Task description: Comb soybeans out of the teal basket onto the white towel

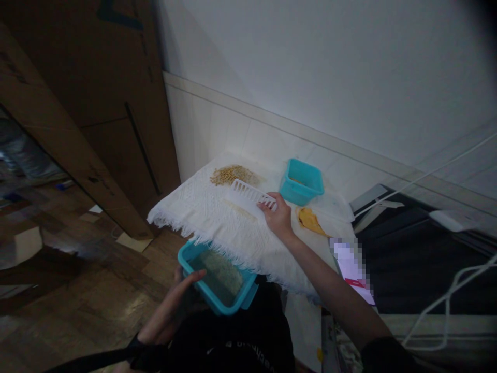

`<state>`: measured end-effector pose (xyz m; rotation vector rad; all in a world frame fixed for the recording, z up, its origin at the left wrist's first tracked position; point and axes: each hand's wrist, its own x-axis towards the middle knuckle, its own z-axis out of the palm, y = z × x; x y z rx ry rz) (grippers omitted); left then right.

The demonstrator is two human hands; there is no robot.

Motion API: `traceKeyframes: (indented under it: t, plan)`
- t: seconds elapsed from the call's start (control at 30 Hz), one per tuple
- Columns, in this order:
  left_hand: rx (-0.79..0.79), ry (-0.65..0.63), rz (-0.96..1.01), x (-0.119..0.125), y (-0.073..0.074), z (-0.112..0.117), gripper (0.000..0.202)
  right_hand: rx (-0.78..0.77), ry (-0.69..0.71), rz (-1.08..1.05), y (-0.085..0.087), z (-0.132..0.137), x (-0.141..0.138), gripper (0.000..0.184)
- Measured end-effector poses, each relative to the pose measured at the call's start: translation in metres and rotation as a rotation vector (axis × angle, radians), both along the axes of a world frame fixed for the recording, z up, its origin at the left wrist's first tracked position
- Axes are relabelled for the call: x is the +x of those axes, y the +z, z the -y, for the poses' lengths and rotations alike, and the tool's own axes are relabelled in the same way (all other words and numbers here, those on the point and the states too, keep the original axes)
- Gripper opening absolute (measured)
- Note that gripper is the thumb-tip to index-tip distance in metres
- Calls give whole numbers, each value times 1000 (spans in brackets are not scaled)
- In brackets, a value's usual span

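Observation:
My left hand (188, 285) grips the side of a teal plastic container (223, 305) below the table's front edge, thumb over the rim. Pale grain, kind not clear, lies inside it, and the cloth's fringe hangs over its far rim. Above the cloth, my right hand (277, 215) pinches one end of a white slotted plastic piece (252, 192). Just beyond that piece is a pile of yellowish kernels and paler grains (233, 175). A thin streak of pale grain (240, 210) runs along the cloth nearer to me.
A white fringed cloth (194, 207) covers the small table against the wall. Toward its back right stands a second teal container (301, 194), beside a crumpled yellow item (310, 221). A phone-like object (353, 269) lies at the right edge. White cables (446, 305) hang farther right; large cardboard (116, 155) stands left.

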<state>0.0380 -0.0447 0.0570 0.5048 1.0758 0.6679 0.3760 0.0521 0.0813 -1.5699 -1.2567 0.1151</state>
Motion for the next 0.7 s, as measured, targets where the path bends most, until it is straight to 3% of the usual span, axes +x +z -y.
traceKeyframes:
  t: [0.27, 0.5, 0.7]
  plan:
    - [39, -30, 58, -5, -1, 0, 105, -18, 34, 51, 2, -21, -20, 22]
    - [43, -33, 44, -5, 2, 1, 96, -7, 51, 124, -3, 0, -16, 19]
    - [17, -24, 39, -3, 4, 0, 95, 12, 108, 190, -11, 18, -31, 18]
